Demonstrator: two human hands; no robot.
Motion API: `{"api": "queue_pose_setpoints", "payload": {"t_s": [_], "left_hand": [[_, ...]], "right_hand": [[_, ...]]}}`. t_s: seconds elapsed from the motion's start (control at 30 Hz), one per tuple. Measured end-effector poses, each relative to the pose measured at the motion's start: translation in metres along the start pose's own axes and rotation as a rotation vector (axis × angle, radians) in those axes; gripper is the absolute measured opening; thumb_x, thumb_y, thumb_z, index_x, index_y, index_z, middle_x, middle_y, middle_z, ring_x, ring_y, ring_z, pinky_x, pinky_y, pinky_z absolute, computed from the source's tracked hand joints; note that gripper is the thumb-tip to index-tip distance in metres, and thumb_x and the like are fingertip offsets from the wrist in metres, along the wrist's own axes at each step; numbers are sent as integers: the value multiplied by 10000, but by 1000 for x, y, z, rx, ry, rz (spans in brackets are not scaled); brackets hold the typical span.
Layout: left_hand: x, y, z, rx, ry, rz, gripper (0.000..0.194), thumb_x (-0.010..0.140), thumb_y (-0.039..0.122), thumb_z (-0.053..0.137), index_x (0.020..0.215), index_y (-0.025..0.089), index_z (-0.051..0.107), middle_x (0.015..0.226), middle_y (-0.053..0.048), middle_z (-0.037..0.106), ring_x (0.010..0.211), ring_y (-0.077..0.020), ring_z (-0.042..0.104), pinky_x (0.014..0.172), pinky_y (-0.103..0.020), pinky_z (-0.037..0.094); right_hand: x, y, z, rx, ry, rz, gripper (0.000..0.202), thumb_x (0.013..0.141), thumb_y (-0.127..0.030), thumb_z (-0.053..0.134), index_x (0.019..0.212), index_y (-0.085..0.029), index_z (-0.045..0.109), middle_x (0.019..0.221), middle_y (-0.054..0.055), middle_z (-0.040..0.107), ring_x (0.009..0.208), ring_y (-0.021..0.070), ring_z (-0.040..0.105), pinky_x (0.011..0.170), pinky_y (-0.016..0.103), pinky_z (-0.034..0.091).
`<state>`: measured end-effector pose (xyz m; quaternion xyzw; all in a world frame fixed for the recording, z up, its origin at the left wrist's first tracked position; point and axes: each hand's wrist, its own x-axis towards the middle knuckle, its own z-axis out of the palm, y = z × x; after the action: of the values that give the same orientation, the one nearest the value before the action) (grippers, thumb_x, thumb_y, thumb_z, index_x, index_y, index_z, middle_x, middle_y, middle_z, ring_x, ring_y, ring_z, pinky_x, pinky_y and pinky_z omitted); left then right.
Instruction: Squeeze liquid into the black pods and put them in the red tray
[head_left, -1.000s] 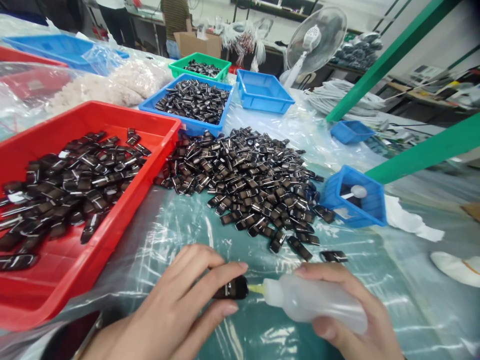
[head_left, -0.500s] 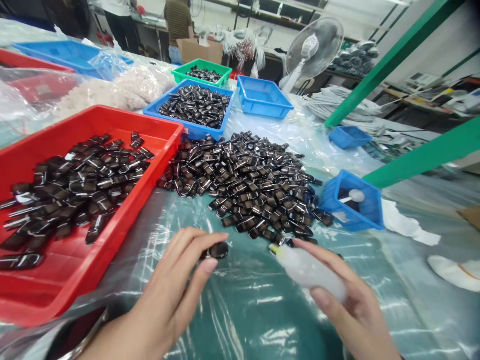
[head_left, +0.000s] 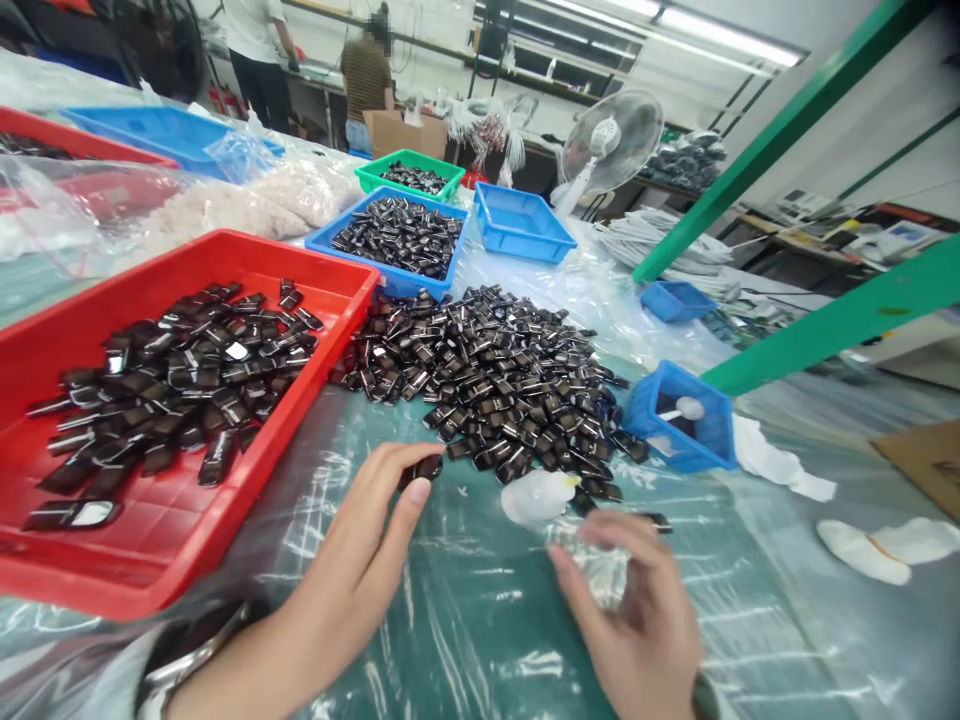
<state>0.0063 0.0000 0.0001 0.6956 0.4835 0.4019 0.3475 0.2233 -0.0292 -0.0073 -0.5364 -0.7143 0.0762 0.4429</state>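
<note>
My left hand [head_left: 352,560] is closed, with a small glossy dark-brown plastic piece [head_left: 426,468] pinched between thumb and fingers. My right hand [head_left: 645,610] holds nothing; its fingers are curved and apart, slightly blurred. Just beyond its fingertips, a white squeeze bottle [head_left: 534,498] with a yellowish tip lies on its side on the plastic-covered table. Behind the bottle spreads a large heap of similar dark pieces [head_left: 495,380]. To the left of my left hand, a red tray [head_left: 300,400] holds many more of them.
Beyond the heap stand a blue tray [head_left: 319,240] and a green tray [head_left: 367,178], both with dark pieces. A small blue bin [head_left: 694,445] holding a white spoon sits at right, beside a green post [head_left: 825,325]. Further back are a fan [head_left: 611,140] and two people.
My right hand has let go of the squeeze bottle, which now lies on the table, its tip pointing right. My left hand still holds the dark piece. The camera view has shifted slightly.
</note>
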Motion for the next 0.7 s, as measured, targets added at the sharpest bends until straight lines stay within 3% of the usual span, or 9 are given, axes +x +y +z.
{"api": "queue_pose_setpoints", "payload": {"t_s": [0.07, 0.17, 0.27, 0.37, 0.43, 0.57, 0.7], "left_hand": [[0, 0, 0, -3, 3, 8, 268, 1024, 250, 323, 1259, 264, 451, 1227, -44, 552, 1189, -210, 490, 990, -389, 425], [-2, 1, 1, -5, -7, 29, 257, 1014, 223, 331, 1228, 264, 466, 1189, -40, 558, 1151, -200, 509, 986, -380, 424], [-4, 3, 2, -3, -30, 47, 242, 1010, 215, 345, 1212, 265, 469, 1173, -43, 553, 1125, -197, 516, 968, -370, 433], [-7, 5, 2, -9, -61, 76, 267, 1008, 212, 356, 1248, 278, 453, 1164, -44, 548, 1111, -201, 515, 953, -367, 440], [-9, 5, 2, -16, -80, 115, 298, 1006, 205, 354, 1281, 287, 434, 1166, -49, 547, 1110, -210, 511, 952, -379, 437], [-11, 2, 3, -30, -82, 179, 297, 1005, 195, 350, 1277, 279, 434, 1173, -61, 541, 1107, -221, 505, 951, -386, 433], [-11, -1, 4, 12, -54, 236, 294, 1008, 198, 351, 1281, 265, 439, 1149, -58, 543, 1079, -213, 516, 916, -351, 438]], "right_hand": [[-1, -11, 5, -31, -163, -135, 191, 849, -99, 603, 960, -255, 591, 804, -5, 675, 740, 168, 660, 695, 287, 556], [2, -23, 25, -131, -274, -235, 217, 910, -105, 502, 1072, -192, 616, 918, 79, 738, 780, 225, 712, 608, 302, 588], [9, -24, 47, -253, -285, -185, 309, 919, -55, 388, 1122, -112, 615, 978, 192, 714, 763, 309, 713, 449, 354, 554], [14, -22, 58, -260, -293, -97, 334, 905, -27, 332, 989, -116, 643, 866, 188, 687, 660, 308, 685, 367, 350, 502], [17, -23, 58, -186, -286, -46, 316, 920, -64, 331, 913, -155, 634, 847, 164, 671, 697, 300, 677, 404, 345, 520], [25, -33, 42, 135, -271, 55, 196, 925, -168, 423, 859, -220, 600, 856, 81, 643, 786, 229, 655, 631, 347, 581], [32, -39, 19, 541, -313, 280, 82, 932, -292, 504, 894, -257, 568, 845, 10, 628, 606, 127, 630, 540, 248, 567]]}}
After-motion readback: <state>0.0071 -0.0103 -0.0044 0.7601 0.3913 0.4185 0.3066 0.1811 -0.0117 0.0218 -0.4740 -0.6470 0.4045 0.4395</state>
